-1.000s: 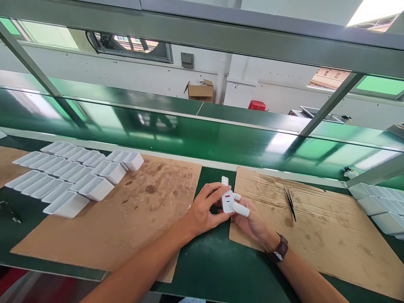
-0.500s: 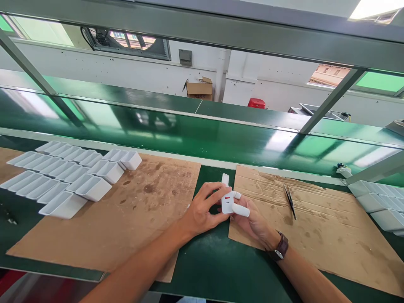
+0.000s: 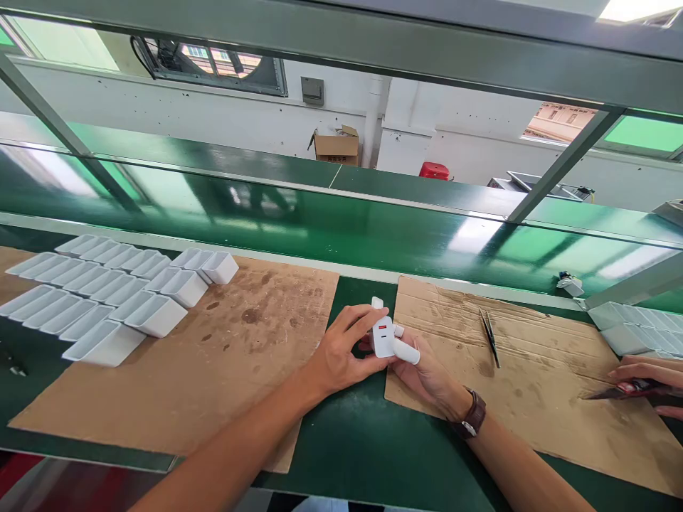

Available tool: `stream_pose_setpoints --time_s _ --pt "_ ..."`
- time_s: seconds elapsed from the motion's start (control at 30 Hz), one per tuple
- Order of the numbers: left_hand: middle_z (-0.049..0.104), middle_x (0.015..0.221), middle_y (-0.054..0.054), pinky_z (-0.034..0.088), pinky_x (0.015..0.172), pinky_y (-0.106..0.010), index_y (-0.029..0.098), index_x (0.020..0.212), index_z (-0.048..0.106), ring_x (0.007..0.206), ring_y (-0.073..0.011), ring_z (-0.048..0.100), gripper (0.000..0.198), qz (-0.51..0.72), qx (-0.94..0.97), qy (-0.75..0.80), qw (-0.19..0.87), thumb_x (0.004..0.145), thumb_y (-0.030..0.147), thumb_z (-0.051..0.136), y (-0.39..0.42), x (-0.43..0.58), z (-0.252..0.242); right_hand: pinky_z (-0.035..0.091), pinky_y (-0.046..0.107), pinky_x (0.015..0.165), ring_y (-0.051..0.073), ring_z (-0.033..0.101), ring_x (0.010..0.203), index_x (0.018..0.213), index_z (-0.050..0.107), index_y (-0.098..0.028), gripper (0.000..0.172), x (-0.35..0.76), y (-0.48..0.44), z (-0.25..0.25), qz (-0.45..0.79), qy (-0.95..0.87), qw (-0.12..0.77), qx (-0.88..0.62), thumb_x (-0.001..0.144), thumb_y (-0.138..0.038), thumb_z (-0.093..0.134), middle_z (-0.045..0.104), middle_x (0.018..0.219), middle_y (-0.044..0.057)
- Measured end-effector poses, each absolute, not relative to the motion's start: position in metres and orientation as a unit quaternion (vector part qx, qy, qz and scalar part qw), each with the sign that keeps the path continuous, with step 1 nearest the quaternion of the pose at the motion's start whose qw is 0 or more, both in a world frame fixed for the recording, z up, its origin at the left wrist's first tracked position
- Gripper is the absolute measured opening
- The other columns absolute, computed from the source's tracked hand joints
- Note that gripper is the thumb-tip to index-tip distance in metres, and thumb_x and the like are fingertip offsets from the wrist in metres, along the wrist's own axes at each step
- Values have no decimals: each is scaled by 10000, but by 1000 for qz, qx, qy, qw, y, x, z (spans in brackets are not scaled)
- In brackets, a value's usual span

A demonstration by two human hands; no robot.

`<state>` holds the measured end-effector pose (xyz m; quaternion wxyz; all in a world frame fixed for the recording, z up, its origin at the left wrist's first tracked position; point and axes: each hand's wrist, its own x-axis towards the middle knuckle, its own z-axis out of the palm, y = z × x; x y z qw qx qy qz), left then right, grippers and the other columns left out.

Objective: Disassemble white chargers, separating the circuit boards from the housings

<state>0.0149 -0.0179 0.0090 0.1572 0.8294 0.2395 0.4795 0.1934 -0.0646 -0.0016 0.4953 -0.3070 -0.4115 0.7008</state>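
A white charger (image 3: pixel 383 337) with one red-lined USB port and a smaller slot faces me above the dark green gap between two cardboard sheets. My left hand (image 3: pixel 341 352) grips its left side and lower edge, fingers bent over the top. From the right, my right hand (image 3: pixel 427 377) supports the charger, with white finger cots (image 3: pixel 406 351) on its fingers. Behind the charger, a white tip (image 3: pixel 377 303) sticks up; I cannot tell whether it is a covered finger or a part. The fingers on the far side are partly hidden.
Rows of white housings (image 3: pixel 122 341) stand on the left cardboard (image 3: pixel 213 398). Tweezers (image 3: pixel 489 338) lie on the right cardboard (image 3: pixel 533 412). Another person's hand (image 3: pixel 654 373) at the right edge holds a dark pointed tool (image 3: pixel 613 392) near more white housings (image 3: pixel 634 334).
The charger has turned slightly in my hands, so its port face shows more squarely. Another person's hand with a dark pointed tool has come in at the right.
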Motion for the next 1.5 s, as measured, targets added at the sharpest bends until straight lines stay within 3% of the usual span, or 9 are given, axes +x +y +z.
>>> stream_pose_setpoints --time_s 0.37,0.7,1.07,1.33,1.5 --pt "663 1254 -121 608 978 -410 269 1479 516 1121 -266 691 726 471 830 242 175 836 403 827 -16 13 8 547 478 994 290 691 1102 1142 721 -229 478 191 -66 -5 709 -392 487 -326 819 -573 796 754 1039 74" --pt "664 1257 -125 607 978 -405 257 1471 511 1127 -262 692 721 465 833 241 179 838 393 828 -16 13 9 558 445 969 276 691 1093 1109 723 -225 377 192 -66 -8 714 -389 489 -316 862 -505 777 752 1020 66" --pt "653 1269 -118 588 1002 -415 233 1385 577 1165 -258 666 598 473 836 217 174 832 195 801 -18 14 12 531 417 960 234 676 1007 1134 694 -236 337 191 -64 -3 700 -375 531 -295 891 -463 754 726 1083 62" --pt "650 1256 -114 602 971 -414 244 1369 591 1143 -256 669 565 473 842 216 141 838 124 740 -18 14 15 490 430 1049 248 659 1131 1160 663 -246 437 188 -62 1 698 -391 532 -276 776 -310 862 716 1165 54" --pt "641 1271 -117 614 968 -409 249 1376 583 1158 -255 661 586 472 844 209 143 831 107 746 -18 14 14 512 420 1021 251 650 1148 1127 651 -239 479 188 -60 3 703 -381 533 -277 719 -277 899 712 1172 52"
